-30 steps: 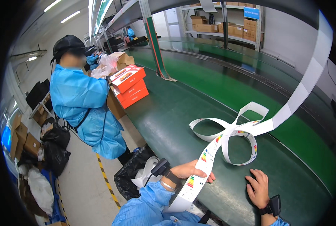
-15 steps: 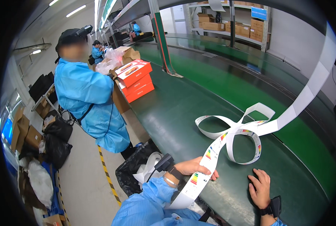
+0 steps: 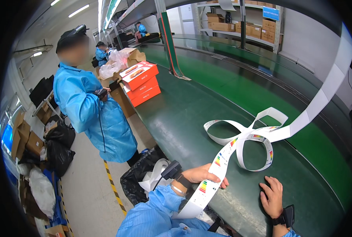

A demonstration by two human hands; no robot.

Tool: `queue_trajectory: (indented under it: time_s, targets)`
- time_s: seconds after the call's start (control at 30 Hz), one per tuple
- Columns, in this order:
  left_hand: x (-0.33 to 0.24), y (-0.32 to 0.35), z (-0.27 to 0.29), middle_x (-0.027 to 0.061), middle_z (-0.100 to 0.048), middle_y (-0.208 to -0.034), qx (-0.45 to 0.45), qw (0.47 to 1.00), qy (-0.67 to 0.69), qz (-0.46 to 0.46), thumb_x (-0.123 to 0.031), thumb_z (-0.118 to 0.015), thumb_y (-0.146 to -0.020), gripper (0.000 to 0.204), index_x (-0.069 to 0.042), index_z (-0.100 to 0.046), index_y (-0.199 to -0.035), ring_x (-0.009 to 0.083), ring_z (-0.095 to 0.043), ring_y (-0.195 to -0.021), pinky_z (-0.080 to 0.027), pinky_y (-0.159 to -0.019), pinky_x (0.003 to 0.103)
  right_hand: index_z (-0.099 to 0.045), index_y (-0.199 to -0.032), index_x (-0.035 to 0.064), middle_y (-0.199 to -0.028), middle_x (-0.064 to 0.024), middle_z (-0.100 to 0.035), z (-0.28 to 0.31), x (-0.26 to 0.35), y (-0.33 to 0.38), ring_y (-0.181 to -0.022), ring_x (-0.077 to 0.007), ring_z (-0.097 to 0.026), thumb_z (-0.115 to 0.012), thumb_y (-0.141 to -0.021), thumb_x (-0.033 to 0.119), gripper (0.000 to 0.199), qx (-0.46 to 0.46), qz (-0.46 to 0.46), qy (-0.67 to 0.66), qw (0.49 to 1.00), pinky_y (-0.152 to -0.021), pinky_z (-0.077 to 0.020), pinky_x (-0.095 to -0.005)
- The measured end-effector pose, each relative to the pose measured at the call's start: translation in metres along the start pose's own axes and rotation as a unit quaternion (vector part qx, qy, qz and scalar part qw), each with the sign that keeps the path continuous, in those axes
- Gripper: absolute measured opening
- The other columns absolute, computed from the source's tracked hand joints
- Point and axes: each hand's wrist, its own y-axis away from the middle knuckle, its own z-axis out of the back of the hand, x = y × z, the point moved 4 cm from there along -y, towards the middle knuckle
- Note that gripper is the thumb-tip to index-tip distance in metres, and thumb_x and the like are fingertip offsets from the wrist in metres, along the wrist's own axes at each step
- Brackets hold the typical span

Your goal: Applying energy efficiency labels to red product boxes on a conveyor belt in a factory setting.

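Note:
A long white strip of labels (image 3: pixel 220 160) with coloured bar charts runs in loops across the green work surface (image 3: pixel 176 126). My left hand (image 3: pixel 201 174) grips this label strip near the bench's front edge, thumb on top and fingertips showing past its far side. From there the strip hangs toward my lap. Its other end rises in a blank white band (image 3: pixel 320 100) toward the upper right. Palm down on the green surface, my right hand (image 3: pixel 272 196) lies with fingers apart, holding nothing. It is to the right of the strip and not touching it.
Red-and-white boxes (image 3: pixel 142 85) are stacked at the bench's far left end, beside a co-worker in blue (image 3: pixel 91 104). A black-lined bin (image 3: pixel 130 179) with white paper stands left of my arm. A green post (image 3: pixel 169 43) rises from the bench.
The co-worker has turned and shifted slightly left, and a hand with a small dark device now shows at the chest. My hands and the label strip are practically still.

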Motion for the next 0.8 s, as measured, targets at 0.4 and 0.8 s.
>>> queue_trajectory:
  time_s: [0.4,0.8]
  targets:
    - [0.0007,-0.0002,0.0011,0.0209,-0.06,-0.102,0.002,1.0,0.004,0.005,-0.01,-0.065,-0.075,0.046,0.007,-0.045,-0.112,0.0271,-0.061,-0.093,-0.048,-0.085,0.037,-0.062,-0.096,0.0046,-0.116,-0.0152,-0.052,0.0,-0.0005,-0.0002,-0.11,-0.0343,-0.045,-0.061,-0.067,0.005,0.029,-0.004,0.004,-0.005,1.0,-0.093,-0.0341,-0.0449]
    - [0.0026,-0.0018,0.0029,0.0206,-0.06,-0.102,0.007,1.0,-0.004,0.006,-0.01,-0.065,-0.075,0.044,0.007,-0.047,-0.111,0.0271,-0.061,-0.093,-0.048,-0.085,0.037,-0.062,-0.097,0.0047,-0.116,-0.015,-0.052,-0.0004,-0.0005,0.0003,-0.11,-0.0342,-0.044,-0.061,-0.067,0.005,0.03,-0.001,0.002,0.002,1.0,-0.094,-0.034,-0.0452]
